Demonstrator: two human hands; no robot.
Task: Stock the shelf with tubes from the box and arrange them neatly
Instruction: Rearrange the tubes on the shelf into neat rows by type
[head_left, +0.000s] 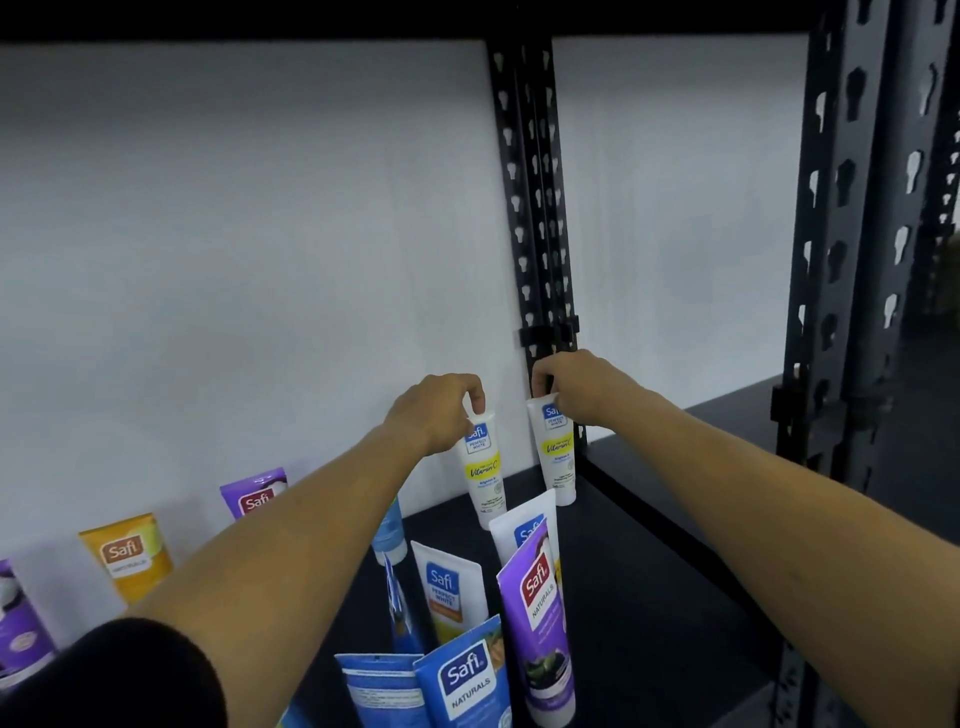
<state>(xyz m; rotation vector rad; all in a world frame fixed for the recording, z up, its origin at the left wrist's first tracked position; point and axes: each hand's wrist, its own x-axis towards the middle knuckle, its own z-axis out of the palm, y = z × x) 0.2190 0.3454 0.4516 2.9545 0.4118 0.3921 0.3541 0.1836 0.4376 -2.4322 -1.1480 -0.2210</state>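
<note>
- Evidently two white Vitamin C tubes are being set at the back of the shelf (649, 571), one in each hand, so that a rear row can be filled before the front.
- The left hand (436, 410) is curled over the crimped top of the left white tube (483, 467), with fingers pinched on its upper edge; the tube is held upright, cap end down, label facing forward.
- The right hand (566, 387) is closed in the same way on the top of the right white tube (556, 452), which is kept close beside the slotted rack post (540, 208) at the corner.
- The two tubes are held near each other but apart, at matching height, probably so that they line up as neighbours with labels readable.
- Whether either cap already rests on the shelf cannot be told, since nearer tubes hide the lower ends.
- Standing in front are a white and blue tube (449, 587), a purple Naturals tube (543, 623) and a blue Naturals tube (467, 680), placed cap down and leaning slightly.
- Along the white back wall (234, 234) to the left, an orange tube (130, 556) and a purple tube (254, 493) are seen, partly hidden behind the left forearm.
- The box is not in view.
- Gripping by the flat crimp is judged sensible: it leaves the base free to be seated and the fingers clear of adjacent tubes.
</note>
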